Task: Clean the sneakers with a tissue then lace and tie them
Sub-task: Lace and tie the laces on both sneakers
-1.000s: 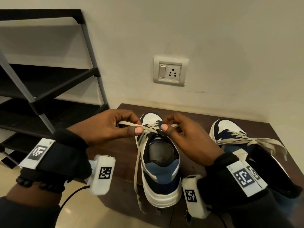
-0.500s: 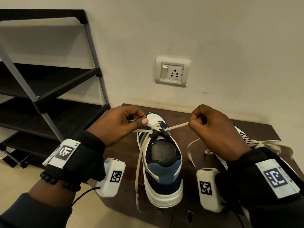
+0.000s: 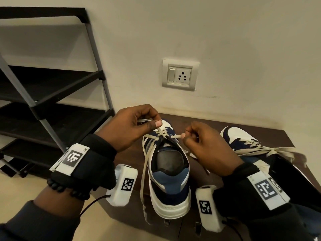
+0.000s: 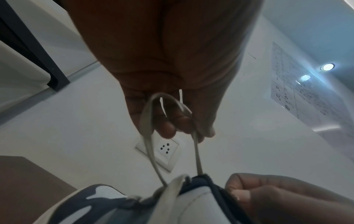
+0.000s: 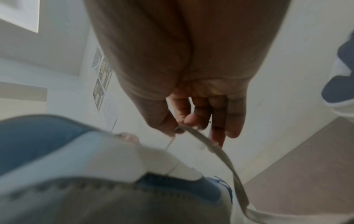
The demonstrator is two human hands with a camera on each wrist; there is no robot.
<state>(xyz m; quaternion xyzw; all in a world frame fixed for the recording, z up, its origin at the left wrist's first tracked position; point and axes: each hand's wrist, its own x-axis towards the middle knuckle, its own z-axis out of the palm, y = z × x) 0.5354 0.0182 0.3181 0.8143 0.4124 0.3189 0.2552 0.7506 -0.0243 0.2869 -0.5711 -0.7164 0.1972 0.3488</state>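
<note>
On a dark wooden bench [image 3: 205,173] set against a pale wall, a person works the cream lace [image 3: 162,132] of a navy-and-white sneaker [image 3: 169,181] that stands heel toward the camera. The left hand [image 3: 129,128] pinches a loop of the lace between thumb and curled fingers, just above the shoe's tongue; the left wrist view shows that loop running up from the shoe into the fingertips [image 4: 166,130]. The right hand [image 3: 206,146] pinches the other end of the lace between thumb and forefinger, just beside the shoe's right edge, its remaining fingers curled. From the right wrist, the flat lace drops away from the pinch toward the sneaker's side, though that view is blurred. One long strand hangs down the shoe's left side and over the bench's front edge. A second sneaker [image 3: 246,145] sits to the right on the same bench, its laces already tied in a bow. A black shelf rack [image 3: 57,94] stands to the left, and a wall socket [image 3: 179,74] is mounted above the shoes.
</note>
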